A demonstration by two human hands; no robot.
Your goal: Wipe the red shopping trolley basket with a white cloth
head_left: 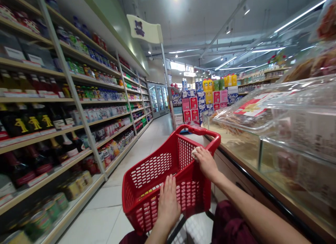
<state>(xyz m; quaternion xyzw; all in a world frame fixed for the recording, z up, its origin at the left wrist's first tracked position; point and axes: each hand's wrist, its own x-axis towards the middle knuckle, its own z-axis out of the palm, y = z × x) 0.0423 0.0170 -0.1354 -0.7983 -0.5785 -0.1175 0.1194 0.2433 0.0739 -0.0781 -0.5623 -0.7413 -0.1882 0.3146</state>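
A red plastic shopping cart [193, 198] with perforated basket walls stands in front of me. My left hand [169, 202] lies against the near side wall, its fingers stretched flat up to the rim. At the rim closer to the cart handle [196, 129], my right hand [206, 162] is closed around a small, crumpled, pale cloth [194, 152]. That cloth touches the red plastic; most of it is hidden by my fingers. Something yellow shows low inside the basket, too little of it to name.
Shelves [105, 112] of bottles, cans and packets line the left side. On the right, a counter [236, 146] bears clear plastic food packs [257, 107] close to my right arm. Stacked drink boxes [194, 104] stand ahead, and tiled floor [154, 128] runs towards glass-door fridges [159, 97].
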